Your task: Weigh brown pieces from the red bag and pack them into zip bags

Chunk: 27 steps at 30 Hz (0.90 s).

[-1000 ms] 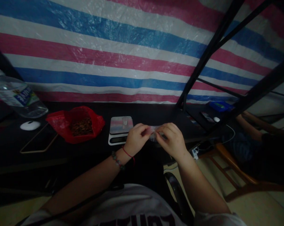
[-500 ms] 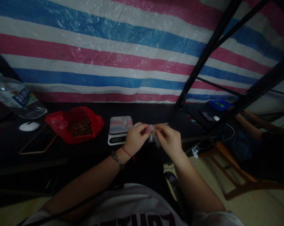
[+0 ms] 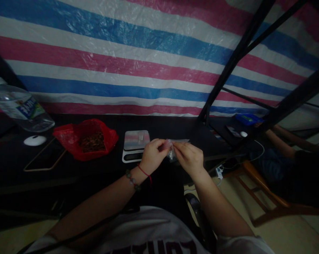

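Between my two hands is a small clear plastic bag (image 3: 171,154), pinched near its top by both. My left hand (image 3: 154,153) grips it with thumb and forefinger, beside the scale. From the other side my right hand (image 3: 189,155) pinches it, fingers bent. What the bag contains is too dim to make out. A white digital scale (image 3: 133,157) sits just left of my left hand, with a small pale object (image 3: 140,137) on its plate. Further left, an open red plastic bag (image 3: 69,141) holds brown dried pieces (image 3: 92,142).
A large clear bottle (image 3: 29,111), a white mouse (image 3: 35,140) and a phone (image 3: 44,155) occupy the table's left side. Black metal posts (image 3: 217,84) rise at the right. Beyond them another person's arm (image 3: 281,143) reaches near a blue tray (image 3: 246,119). A striped sheet (image 3: 122,63) hangs behind.
My right fingers have shifted slightly on the small plastic bag, and more clear film now shows behind my right hand. The view has moved a little; the tabletop things stay put.
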### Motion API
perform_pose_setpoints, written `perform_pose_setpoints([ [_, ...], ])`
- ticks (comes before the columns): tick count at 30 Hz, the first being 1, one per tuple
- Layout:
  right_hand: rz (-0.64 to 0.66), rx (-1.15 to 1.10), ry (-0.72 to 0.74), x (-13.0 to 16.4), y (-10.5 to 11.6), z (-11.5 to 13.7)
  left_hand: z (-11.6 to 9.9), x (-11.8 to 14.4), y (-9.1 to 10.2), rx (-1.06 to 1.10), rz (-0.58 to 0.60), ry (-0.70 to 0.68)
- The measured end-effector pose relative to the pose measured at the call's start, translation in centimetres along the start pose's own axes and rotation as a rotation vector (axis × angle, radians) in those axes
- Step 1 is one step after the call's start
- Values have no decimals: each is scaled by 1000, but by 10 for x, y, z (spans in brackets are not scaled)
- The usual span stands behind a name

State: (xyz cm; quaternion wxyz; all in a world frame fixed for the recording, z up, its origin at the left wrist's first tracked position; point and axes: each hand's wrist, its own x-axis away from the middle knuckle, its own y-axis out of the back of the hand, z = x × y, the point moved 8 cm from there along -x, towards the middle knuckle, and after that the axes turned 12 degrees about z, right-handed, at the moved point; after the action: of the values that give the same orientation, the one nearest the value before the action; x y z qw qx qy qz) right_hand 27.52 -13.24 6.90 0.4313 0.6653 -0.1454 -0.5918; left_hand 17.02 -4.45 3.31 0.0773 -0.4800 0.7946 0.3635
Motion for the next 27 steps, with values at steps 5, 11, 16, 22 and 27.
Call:
perform_pose_setpoints([
  [5,121,-74,-104,-8,-5,-12,11,-1,-6,-1,62,47],
  [11,334,-116,-108,-16,-10,-19,11,1,-13,-76,151,-13],
  [16,407,-246,-38,-16,-11,-19,8,5,-17,-144,208,-70],
  [22,474,-373,-85,-10,-22,-26,12,5,-21,-177,292,-45],
  [27,501,-422,-112,-9,-26,-31,16,4,-21,-176,325,-34],
])
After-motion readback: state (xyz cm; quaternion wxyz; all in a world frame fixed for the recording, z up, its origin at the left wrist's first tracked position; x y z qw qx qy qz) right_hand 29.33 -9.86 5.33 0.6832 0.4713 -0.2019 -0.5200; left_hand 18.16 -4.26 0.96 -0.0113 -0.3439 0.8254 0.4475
